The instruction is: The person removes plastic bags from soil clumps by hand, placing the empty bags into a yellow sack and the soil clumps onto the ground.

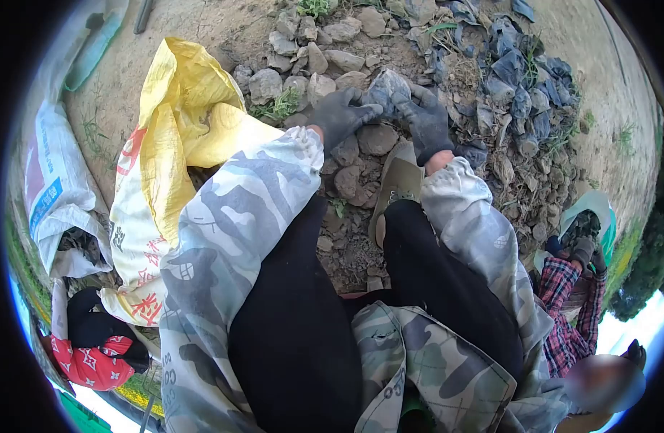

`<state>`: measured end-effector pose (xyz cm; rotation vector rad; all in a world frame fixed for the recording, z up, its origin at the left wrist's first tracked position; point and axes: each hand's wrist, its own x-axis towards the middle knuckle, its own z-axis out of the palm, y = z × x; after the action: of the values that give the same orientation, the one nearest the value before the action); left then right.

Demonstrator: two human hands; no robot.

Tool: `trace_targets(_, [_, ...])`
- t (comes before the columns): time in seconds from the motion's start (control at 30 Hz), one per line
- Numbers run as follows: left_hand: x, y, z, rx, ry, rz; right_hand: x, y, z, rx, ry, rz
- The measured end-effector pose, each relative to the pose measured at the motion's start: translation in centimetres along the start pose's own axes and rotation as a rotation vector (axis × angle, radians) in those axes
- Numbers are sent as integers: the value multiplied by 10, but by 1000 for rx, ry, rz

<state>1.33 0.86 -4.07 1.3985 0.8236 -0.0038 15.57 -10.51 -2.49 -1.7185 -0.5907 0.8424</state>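
Observation:
Both my hands wear dark grey gloves and meet over the heap in front of me. Between them is a greyish lump (387, 88) that looks partly wrapped in thin dark plastic film. My left hand (339, 115) has its thumb and fingers closed against the lump's left side. On the other side, my right hand (426, 119) grips it, fingers bent over its edge. Brown and grey clods (377, 139) lie just beneath my hands. Beside my left forearm stands an open yellow-lined woven sack (175, 137), its mouth folded back.
Torn dark plastic film (516, 72) and clods are piled at the right. Stone-like lumps (321, 61) lie ahead. A white sack (61, 166) is at the left. My shoe (400, 180) rests on the soil. One person in red (94, 361) and another in plaid (563, 296) work nearby.

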Motion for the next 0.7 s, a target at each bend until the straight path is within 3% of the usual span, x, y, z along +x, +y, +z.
trace_targets(0.17, [-9,-12,-1,-17,95,68,-8,11,19,60,-40,121])
trace_targets(0.2, [-12,-11,-3,39,109,98,-7,15,17,46,-46,332])
trace_targets(0.33, [-15,-1,-5,67,76,66,-3,19,11,7,-122,356])
trace_targets(0.4, [-16,5,-5,28,33,20,-2,13,9,-558,43,-315])
trace_targets(0.43, [-17,8,-5,-11,-10,-30,-1,-3,8,-555,44,-311])
trace_targets(0.47, [-16,11,-8,-9,-11,-31,3,-22,4,-644,-110,-545])
trace_targets(0.5, [-15,16,-11,231,-39,39,7,-37,1,-728,-267,-779])
trace_targets(0.53, [-14,19,-13,471,-68,109,8,-41,2,-727,-264,-777])
trace_targets(0.6, [-13,20,-15,515,-65,101,11,-46,4,-861,-598,-756])
trace_targets(0.63, [-13,21,-17,556,-60,91,15,-45,2,-859,-595,-757])
trace_targets(0.7, [-13,26,-27,622,-101,154,24,-42,0,-889,-694,-569])
